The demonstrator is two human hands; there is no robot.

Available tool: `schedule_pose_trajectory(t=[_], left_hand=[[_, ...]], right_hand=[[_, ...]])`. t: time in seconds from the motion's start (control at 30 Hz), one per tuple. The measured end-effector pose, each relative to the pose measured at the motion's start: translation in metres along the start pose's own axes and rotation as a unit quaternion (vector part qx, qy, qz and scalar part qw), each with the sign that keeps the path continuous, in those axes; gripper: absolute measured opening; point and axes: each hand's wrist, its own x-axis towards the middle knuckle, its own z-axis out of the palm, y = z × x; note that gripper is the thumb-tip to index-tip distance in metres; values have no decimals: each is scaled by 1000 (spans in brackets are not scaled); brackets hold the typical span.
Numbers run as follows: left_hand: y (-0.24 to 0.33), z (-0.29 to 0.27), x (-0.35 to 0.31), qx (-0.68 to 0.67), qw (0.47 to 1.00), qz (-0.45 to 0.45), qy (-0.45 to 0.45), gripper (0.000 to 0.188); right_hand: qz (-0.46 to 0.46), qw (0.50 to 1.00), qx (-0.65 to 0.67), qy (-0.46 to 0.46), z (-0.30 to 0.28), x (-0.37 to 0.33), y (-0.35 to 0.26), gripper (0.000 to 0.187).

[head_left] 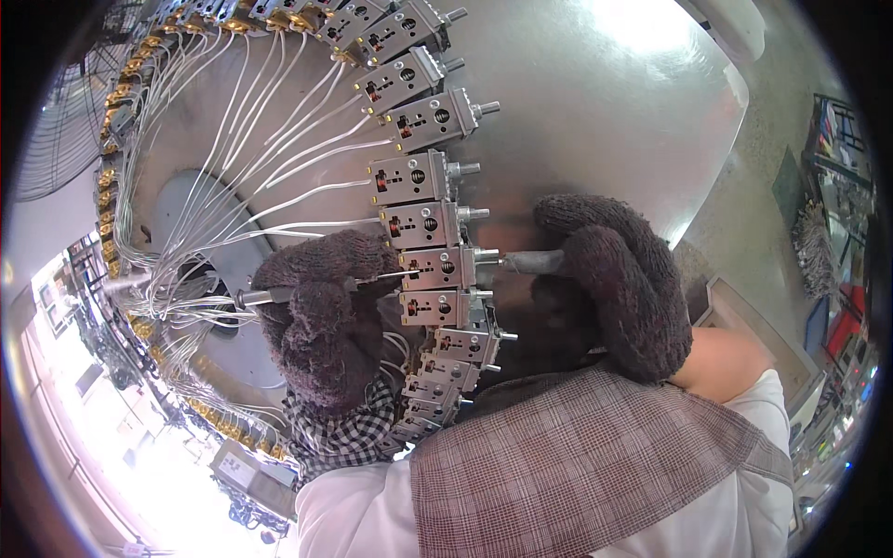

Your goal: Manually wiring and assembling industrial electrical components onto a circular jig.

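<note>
My left hand, in a dark knit glove, is closed round a slim screwdriver-like tool. Its thin tip reaches the slotted face of a metal thermostat-like box. On the box's other side, my right hand, also gloved, grips a grey round-handled tool. That tool's end meets the shaft of the same box, though I cannot tell how it fits on. A similar box sits just nearer to me, and another box just beyond. The gloves hide most of both handles.
Several more such boxes, their shafts pointing outward, line the rim of a round metal fixture. White wires run from them to its centre. A shiny metal tabletop extends right. A wire fan guard stands at far left, shelving at far right.
</note>
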Motion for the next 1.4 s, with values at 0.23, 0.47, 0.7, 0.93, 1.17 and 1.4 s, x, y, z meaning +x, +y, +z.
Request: schedule_pose_trajectory(t=[0.23,0.47,0.7,0.93,1.17,1.4], left_hand=[[1,-4,-1,6,1000,-22,4,26],[4,1,-3,75,997,-29,4,35],[3,-1,-1,36,999,-25,-28,36],[1,-4,-2,-37,999,-27,8,28],[0,-3,-2,-21,1000,-8,-2,28],[5,4,-3,39,998,-44,-35,33]], right_hand=[[-6,999,44,-4,4,-1,-4,27],[-377,839,-393,-23,-10,10,15,40],[-49,998,-34,-13,-3,-4,12,34],[3,1000,14,-3,5,-3,-5,38],[-5,1000,-30,3,-2,0,-1,34],[5,992,-109,-67,-4,1,-12,27]])
